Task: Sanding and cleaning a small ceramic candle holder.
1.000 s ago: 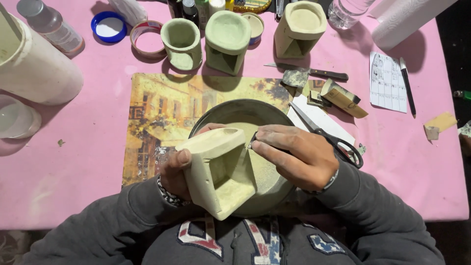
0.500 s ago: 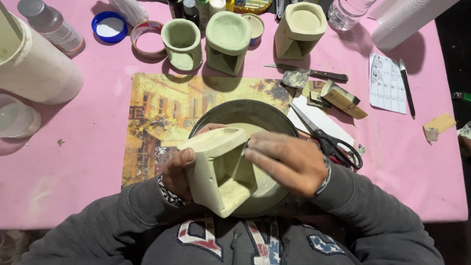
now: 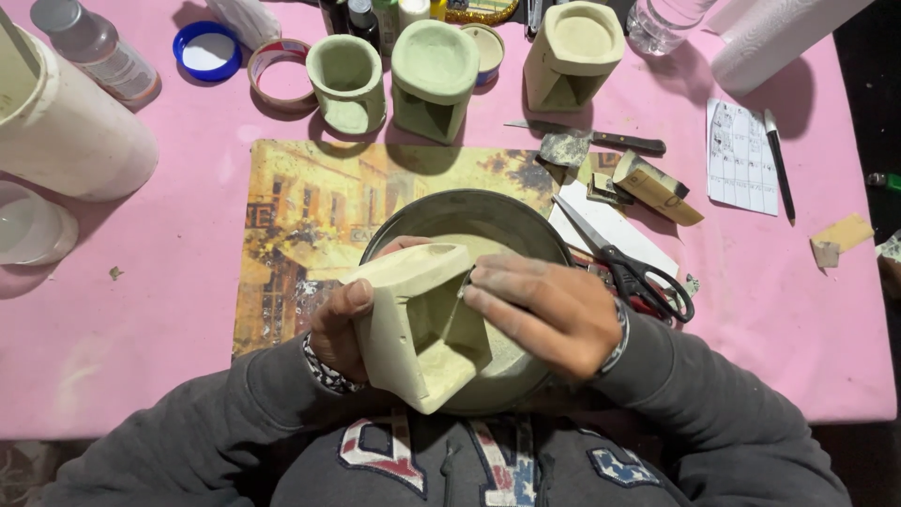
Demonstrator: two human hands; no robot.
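Pale clay box [image 3: 413, 329] in left hand's [image 3: 340, 329] grip, right fingertips [image 3: 483, 286] seemingly inside.

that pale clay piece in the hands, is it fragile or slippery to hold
The pale clay piece looks rigid but probably brittle: its walls are thin around a cut-out opening. Its matte, dusty surface likely gives a sure grip, and dust coats the right hand. The left hand holds it alone by one side, so it seems fairly light.

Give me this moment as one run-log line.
left hand: grips pale square hollow clay piece | right hand: fingers at its opening | below: round grey metal bowl | surface: pink table
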